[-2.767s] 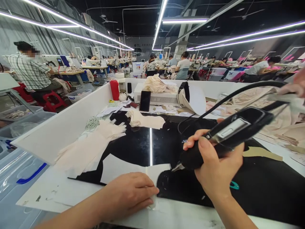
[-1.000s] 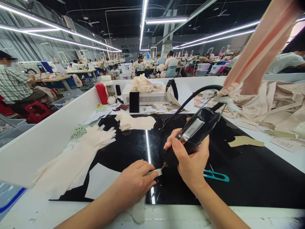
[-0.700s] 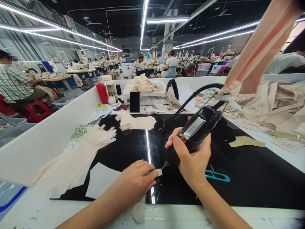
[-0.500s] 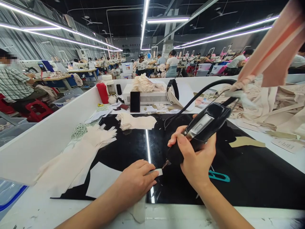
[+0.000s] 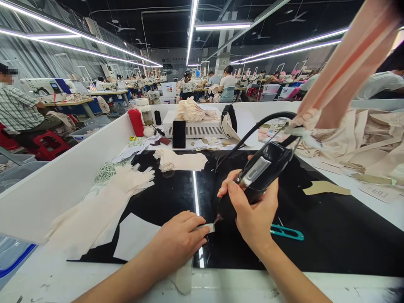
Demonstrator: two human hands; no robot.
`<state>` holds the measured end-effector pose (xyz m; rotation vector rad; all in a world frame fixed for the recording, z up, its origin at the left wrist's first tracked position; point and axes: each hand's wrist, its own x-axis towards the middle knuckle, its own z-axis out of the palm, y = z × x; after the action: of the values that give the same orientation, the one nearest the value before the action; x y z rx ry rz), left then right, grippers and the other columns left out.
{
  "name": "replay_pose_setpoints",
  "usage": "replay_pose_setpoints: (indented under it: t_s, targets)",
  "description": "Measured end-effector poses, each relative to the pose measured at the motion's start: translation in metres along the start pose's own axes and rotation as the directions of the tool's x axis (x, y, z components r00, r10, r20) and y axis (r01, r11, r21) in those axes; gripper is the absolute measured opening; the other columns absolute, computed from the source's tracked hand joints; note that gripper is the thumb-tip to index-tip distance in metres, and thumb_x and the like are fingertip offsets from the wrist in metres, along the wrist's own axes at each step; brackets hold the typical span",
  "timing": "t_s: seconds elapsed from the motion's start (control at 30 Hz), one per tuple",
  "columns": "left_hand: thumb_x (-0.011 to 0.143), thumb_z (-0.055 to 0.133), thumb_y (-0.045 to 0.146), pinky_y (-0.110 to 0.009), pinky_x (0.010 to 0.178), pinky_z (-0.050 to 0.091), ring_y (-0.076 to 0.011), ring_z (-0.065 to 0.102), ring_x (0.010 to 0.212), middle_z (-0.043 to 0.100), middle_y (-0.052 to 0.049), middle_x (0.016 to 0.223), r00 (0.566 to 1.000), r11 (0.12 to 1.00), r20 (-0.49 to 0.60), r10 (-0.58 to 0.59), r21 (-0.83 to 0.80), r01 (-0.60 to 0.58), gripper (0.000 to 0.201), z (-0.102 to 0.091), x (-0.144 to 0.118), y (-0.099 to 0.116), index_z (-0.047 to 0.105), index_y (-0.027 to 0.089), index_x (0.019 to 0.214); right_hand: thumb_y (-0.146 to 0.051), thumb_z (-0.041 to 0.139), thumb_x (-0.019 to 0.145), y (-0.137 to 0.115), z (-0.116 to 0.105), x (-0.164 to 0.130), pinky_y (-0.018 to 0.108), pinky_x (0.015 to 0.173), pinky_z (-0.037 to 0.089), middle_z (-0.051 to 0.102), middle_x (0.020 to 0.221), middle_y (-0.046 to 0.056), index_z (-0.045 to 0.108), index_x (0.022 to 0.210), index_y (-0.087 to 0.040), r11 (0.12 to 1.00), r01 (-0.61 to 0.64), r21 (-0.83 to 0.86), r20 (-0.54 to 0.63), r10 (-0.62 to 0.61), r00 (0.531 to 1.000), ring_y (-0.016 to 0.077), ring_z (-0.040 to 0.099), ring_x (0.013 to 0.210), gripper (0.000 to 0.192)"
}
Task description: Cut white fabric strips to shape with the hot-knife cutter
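Now the cutting tool tip has dropped onto the strip.

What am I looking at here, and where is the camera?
The one view comes from a camera worn on a person's head, looking down at their own two bare hands; there is no robot. The right hand grips a black corded tool, its tip down at a small pale strip that the left hand presses flat on the black mat. Teal snips lie just right of the right hand. Cream fabric pieces are stacked to the left, and a red bottle and a phone stand at the back. Other people work at tables behind.
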<state>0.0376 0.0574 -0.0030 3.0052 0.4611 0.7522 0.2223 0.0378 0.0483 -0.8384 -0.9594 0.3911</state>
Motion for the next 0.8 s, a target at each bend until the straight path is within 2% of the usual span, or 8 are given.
replay_pose_setpoints:
  t_s: [0.23, 0.43, 0.8]
  targets:
    - [0.104, 0.06, 0.017, -0.041, 0.096, 0.062, -0.025, 0.07, 0.106, 0.071, -0.012, 0.115, 1.0, 1.0, 0.027, -0.005, 0.002, 0.005, 0.023, 0.001, -0.002, 0.0, 0.067, 0.013, 0.126, -0.015, 0.077, 0.088, -0.004, -0.004, -0.007, 0.028, 0.059, 0.06, 0.07, 0.084, -0.007, 0.057, 0.115, -0.031, 0.997, -0.036, 0.07, 0.023, 0.034, 0.999, 0.0115, 0.067, 0.06, 0.037]
    - [0.101, 0.065, 0.017, -0.043, 0.096, 0.062, -0.0268, 0.069, 0.107, 0.071, -0.011, 0.118, 0.999, 1.0, 0.042, -0.019, -0.022, 0.02, 0.024, 0.002, -0.004, 0.0, 0.067, 0.014, 0.125, -0.014, 0.075, 0.088, -0.007, -0.003, -0.011, 0.027, 0.056, 0.059, 0.071, 0.083, -0.007, 0.056, 0.125, -0.032, 0.999, -0.029, 0.032, 0.021, 0.028, 0.999, 0.0115, 0.067, 0.058, 0.045]
    - [0.101, 0.06, 0.008, -0.041, 0.094, 0.062, -0.0231, 0.066, 0.098, 0.069, -0.008, 0.107, 0.999, 0.996, 0.013, -0.043, -0.084, 0.044, 0.018, -0.008, -0.011, 0.008, 0.068, 0.014, 0.115, -0.019, 0.08, 0.086, -0.01, -0.008, -0.008, 0.03, 0.06, 0.059, 0.07, 0.085, -0.006, 0.057, 0.106, -0.029, 0.999, -0.026, 0.045, -0.026, 0.027, 0.999, 0.0127, 0.067, 0.062, 0.033]
